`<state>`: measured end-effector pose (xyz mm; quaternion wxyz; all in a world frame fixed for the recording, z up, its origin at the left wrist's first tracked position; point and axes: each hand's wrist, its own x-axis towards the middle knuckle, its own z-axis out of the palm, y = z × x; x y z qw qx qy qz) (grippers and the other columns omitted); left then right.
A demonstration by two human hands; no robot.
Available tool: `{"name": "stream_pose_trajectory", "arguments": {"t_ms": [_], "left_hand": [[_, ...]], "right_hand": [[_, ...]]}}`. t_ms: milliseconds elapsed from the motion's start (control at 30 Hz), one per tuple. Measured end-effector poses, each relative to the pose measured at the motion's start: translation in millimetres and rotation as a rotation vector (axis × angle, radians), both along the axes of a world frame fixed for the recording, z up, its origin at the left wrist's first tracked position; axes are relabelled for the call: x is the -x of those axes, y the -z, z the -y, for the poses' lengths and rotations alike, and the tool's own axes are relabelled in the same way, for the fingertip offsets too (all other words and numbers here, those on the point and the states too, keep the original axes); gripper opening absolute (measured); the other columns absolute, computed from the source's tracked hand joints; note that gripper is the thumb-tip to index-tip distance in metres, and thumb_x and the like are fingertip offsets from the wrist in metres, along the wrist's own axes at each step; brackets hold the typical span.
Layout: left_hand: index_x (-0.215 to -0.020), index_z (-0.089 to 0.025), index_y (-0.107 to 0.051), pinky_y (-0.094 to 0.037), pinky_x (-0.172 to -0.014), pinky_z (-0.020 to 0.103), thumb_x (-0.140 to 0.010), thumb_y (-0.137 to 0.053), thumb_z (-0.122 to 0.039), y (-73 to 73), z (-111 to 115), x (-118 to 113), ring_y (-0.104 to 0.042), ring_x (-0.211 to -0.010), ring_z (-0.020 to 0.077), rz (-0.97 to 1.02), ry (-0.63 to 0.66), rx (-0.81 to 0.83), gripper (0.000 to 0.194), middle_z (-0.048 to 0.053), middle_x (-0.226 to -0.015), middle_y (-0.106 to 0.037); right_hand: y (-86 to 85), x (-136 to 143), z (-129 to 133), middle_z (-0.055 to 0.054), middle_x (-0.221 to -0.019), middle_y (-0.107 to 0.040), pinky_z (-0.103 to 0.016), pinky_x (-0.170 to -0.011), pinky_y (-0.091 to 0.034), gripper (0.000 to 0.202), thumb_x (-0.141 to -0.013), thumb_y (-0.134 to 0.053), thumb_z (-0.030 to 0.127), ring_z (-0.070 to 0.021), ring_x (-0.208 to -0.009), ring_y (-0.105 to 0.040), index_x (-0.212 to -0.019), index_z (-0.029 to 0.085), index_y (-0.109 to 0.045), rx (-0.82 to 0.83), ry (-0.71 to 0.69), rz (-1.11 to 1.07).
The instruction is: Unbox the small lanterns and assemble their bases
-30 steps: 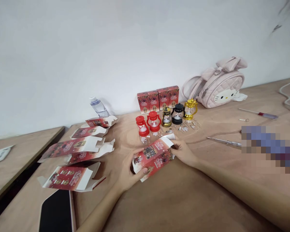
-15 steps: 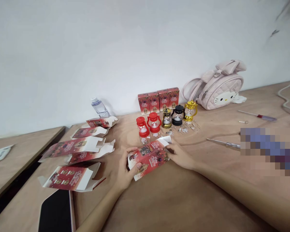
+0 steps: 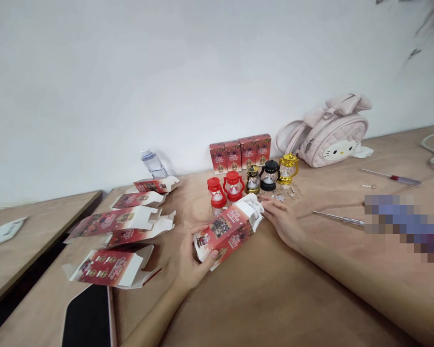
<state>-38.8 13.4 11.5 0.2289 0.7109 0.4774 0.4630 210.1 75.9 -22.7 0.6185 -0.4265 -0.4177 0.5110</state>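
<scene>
While one flat white packet (image 3: 5, 233) lies on a neighbouring tabletop (image 3: 48, 219), the main wooden table (image 3: 275, 299) bears one dark-screened phone (image 3: 88, 315), five opened red cartons (image 3: 103, 267) — thin printed card, pale flaps splayed — and one clear bottle (image 3: 155, 167). The person's left hand (image 3: 193, 255) is clamped around one more, the held carton (image 3: 226, 229), tilted in front of two red lanterns (image 3: 233, 188) and four upright closed boxes (image 3: 240, 153). A lumpy white piece (image 3: 253, 203) juts from its right end, touched by the right hand's bent fingers (image 3: 271, 207); whether they grip it cannot be told. Just behind stand three more round-globed lanterns (image 3: 270, 177) — one black-and-gold, one black, one shiny gold. Farther right come one quilted pink bag (image 3: 334, 140), two slim screwdrivers (image 3: 340, 218), one small ring-ended pin (image 3: 369, 186) and one white cable (image 3: 432, 150).
</scene>
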Motion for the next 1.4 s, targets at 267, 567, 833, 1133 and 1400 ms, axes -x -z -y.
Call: {"name": "stream_pose_trajectory", "arguments": {"t_ms": [267, 567, 833, 1133, 1400], "left_hand": [[-0.101, -0.021, -0.051, -0.045, -0.079, 0.032, -0.072, -0.062, -0.042, 1.3, -3.6, 1.7, -0.058, -0.090, 0.0234, 0.157, -0.066, 0.057, 0.038, 0.005, -0.097, -0.060], [-0.100, -0.020, -0.051, -0.043, -0.064, 0.024, -0.077, -0.053, -0.053, 18.9, -17.3, 7.1, -0.057, -0.074, 0.0160, 0.577, -0.127, 0.285, 0.040, 0.000, -0.088, -0.059], [-0.090, -0.020, -0.050, -0.047, -0.064, 0.027, -0.076, -0.051, -0.058, 14.6, -17.2, 3.4, -0.062, -0.073, 0.0188, 0.716, -0.005, 0.406, 0.041, -0.001, -0.079, -0.063], [-0.101, -0.019, -0.056, -0.051, -0.065, 0.032, -0.064, -0.065, -0.054, 1.7, -8.8, 4.2, -0.065, -0.077, 0.0244, 0.779, 0.244, 0.625, 0.052, 0.005, -0.085, -0.066], [-0.103, -0.021, -0.053, -0.052, -0.062, 0.031, -0.055, -0.076, -0.055, 5.2, -15.2, 2.0, -0.066, -0.074, 0.0215, 0.814, 0.141, 0.634, 0.063, 0.006, -0.091, -0.067]], "right_hand": [[-49.8, -30.7, -10.9, -0.003, -0.089, -0.070, -0.033, -0.071, -0.054, 0.019, -0.074, -0.068, 0.038, -0.0181, -0.081, -0.065, -0.075, 0.021, -0.060, -0.133, 0.229, -0.052], [-67.2, -42.3, 3.7, -0.007, -0.101, -0.069, -0.038, -0.078, -0.051, 0.020, -0.084, -0.056, 0.040, -0.0217, -0.088, -0.065, -0.085, 0.021, -0.062, -0.405, 0.299, 0.702], [-35.3, -37.2, -2.7, -0.009, -0.104, -0.065, -0.042, -0.085, -0.048, 0.026, -0.089, -0.046, 0.044, -0.0228, -0.094, -0.061, -0.093, 0.021, -0.057, -0.361, 0.296, 0.758], [-5.6, -20.6, 34.8, -0.010, -0.125, -0.049, -0.056, -0.100, -0.032, 0.043, -0.068, -0.062, 0.043, -0.0367, -0.121, -0.043, -0.105, 0.029, -0.048, -0.731, 0.295, 0.892], [7.6, 4.4, 55.2, -0.014, -0.132, -0.047, -0.050, -0.108, -0.027, 0.081, -0.059, -0.073, 0.053, -0.0354, -0.129, -0.036, -0.127, 0.024, -0.042, -0.450, -0.253, 0.621]]}}
